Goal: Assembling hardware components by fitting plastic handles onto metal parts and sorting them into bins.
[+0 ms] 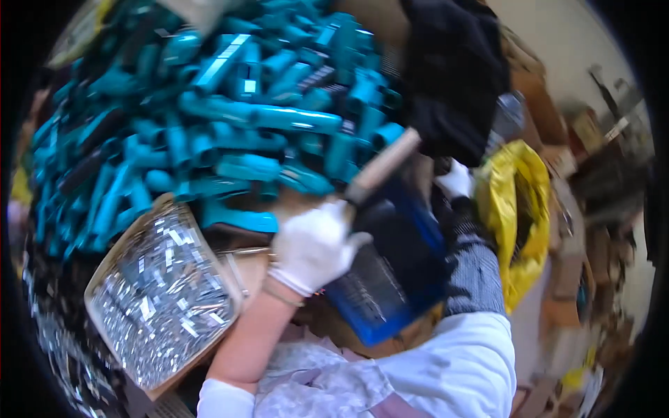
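Note:
My left hand [312, 245], in a white glove, is closed at the near end of a pale brown bar with a dark section [390, 160]. The bar slants up and to the right, blurred by motion. My left thumb sticks out over a blue tray [369, 334] with a dark inside. To the right of that tray is my right hand [456, 182], in a white glove with dark parts. It sits beside a yellow bag [512, 209]. Its fingers are blurred and partly hidden, so I cannot make out a grip.
A large heap of teal plastic tubular parts [237, 132] fills the far left. At near left stands a bin [94, 296] full of small shiny metal pieces [164, 299]. Black cloth [453, 70] hangs at the far side. Cardboard boxes [557, 306] stand along the right.

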Demonstrator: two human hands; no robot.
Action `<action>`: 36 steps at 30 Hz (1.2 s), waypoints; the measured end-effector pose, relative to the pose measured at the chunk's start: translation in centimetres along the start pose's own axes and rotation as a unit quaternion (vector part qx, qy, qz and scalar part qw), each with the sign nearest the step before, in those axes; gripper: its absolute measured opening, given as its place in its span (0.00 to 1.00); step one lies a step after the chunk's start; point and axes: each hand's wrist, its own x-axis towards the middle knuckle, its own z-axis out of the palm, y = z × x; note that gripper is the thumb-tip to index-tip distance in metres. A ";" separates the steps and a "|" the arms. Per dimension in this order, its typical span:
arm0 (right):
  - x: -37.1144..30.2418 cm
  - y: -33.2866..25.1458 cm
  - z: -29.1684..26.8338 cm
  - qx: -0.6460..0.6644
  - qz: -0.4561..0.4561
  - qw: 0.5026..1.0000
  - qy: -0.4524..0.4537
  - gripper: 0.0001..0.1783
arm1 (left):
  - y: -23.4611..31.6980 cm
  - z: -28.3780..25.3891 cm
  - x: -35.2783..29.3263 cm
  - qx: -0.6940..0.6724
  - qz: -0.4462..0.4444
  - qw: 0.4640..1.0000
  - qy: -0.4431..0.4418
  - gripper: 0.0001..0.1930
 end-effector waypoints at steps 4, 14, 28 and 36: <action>-1.3 2.4 -1.1 0.038 0.051 0.998 -0.012 0.27 | 0.8 -0.1 0.8 -0.018 -0.010 0.999 -0.050 0.22; 4.8 9.3 -2.0 0.411 -0.018 0.905 0.109 0.29 | 0.7 0.0 0.2 -0.038 -0.001 0.999 -0.031 0.21; 9.7 -1.1 -17.8 0.366 0.011 0.896 0.249 0.27 | -0.3 0.5 -0.4 -0.027 -0.028 0.998 -0.057 0.23; 12.3 -15.6 -35.8 0.241 -0.021 0.939 0.245 0.22 | -0.6 0.5 -0.7 -0.061 -0.036 0.996 -0.053 0.22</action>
